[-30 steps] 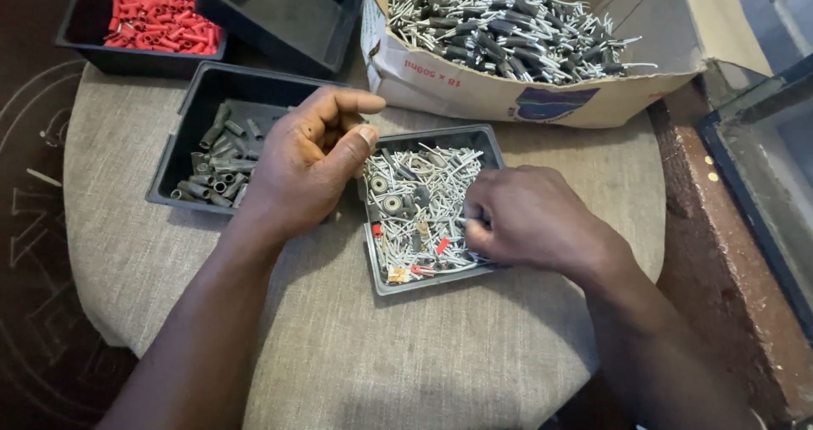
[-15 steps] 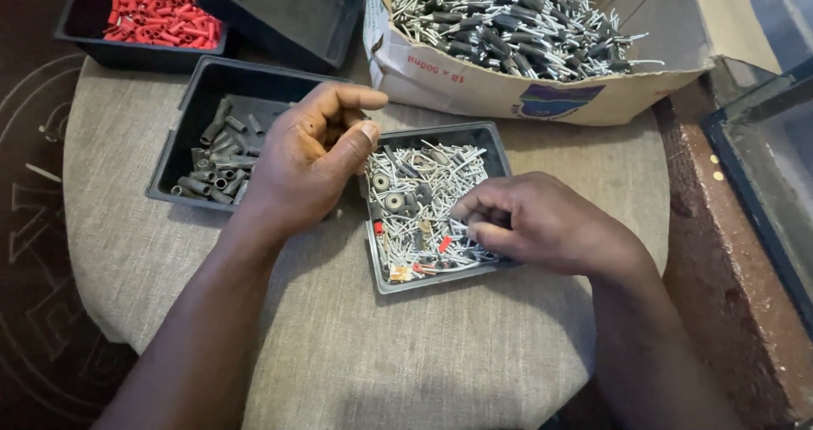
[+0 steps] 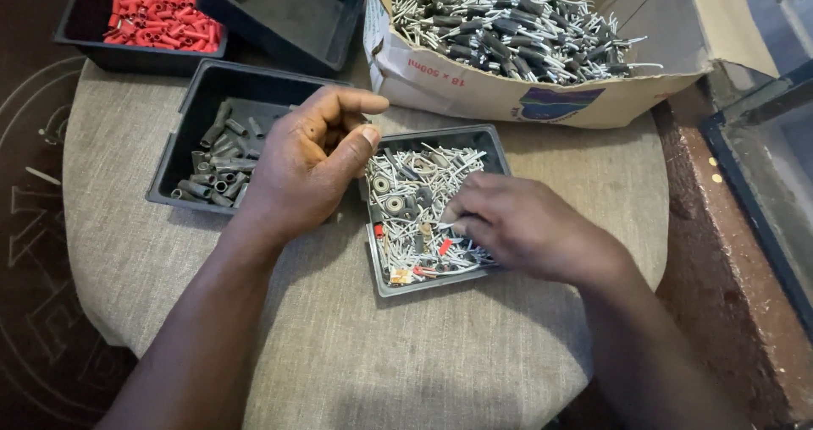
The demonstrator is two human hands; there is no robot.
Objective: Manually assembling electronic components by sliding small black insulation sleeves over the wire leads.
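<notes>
A small dark tray (image 3: 491, 138) in the middle of the round table holds several mixed screws, washers and a few red plugs (image 3: 406, 184). My right hand (image 3: 529, 227) lies over the tray's right half, fingers down among the screws; whether it pinches one is hidden. My left hand (image 3: 309, 163) rests on the tray's left rim, fingers curled loosely, thumb along the edge, nothing visible in it. Just left of that hand stands a black bin (image 3: 190, 113) with several grey plugs (image 3: 216, 163).
A cardboard box (image 3: 508, 96) full of grey screws and plugs stands at the back. A black bin of red plugs (image 3: 161, 19) and an empty black bin (image 3: 284, 11) sit at the back left. The grey cloth-covered table (image 3: 381, 354) ends near a dark ledge (image 3: 720, 252) at right.
My right hand has slid left across the small tray, deeper into the screws. My left hand has stayed on the tray's left rim.
</notes>
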